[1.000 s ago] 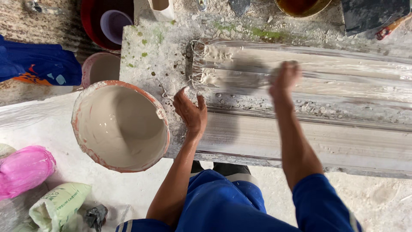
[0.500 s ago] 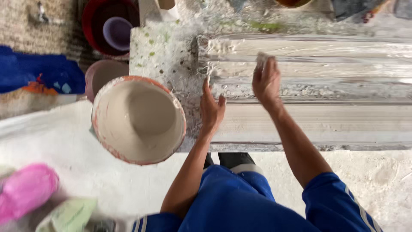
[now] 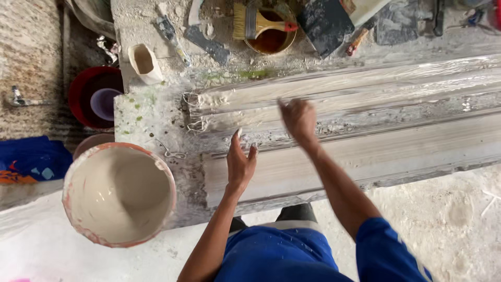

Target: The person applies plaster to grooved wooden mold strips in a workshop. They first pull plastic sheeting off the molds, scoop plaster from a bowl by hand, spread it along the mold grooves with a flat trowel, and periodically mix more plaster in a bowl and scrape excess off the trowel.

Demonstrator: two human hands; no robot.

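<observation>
Looking at the long wet plaster moulding (image 3: 365,104) on the bench (image 3: 151,112), the right hand (image 3: 298,118) is seen further left than before, curled on the wet ridge. What is pinched cannot be told. The left hand (image 3: 240,164) is held open, fingers up, just beside the moulding. The bucket (image 3: 119,194) of white mix is seen nearby, and its rim is blurred.

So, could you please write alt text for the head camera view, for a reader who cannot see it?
A person's right hand and left hand are over a long grey moulding coated in wet plaster on a messy workbench. A plaster-smeared bucket of pale mix stands to the left; a brush rests on a small pot behind.
</observation>
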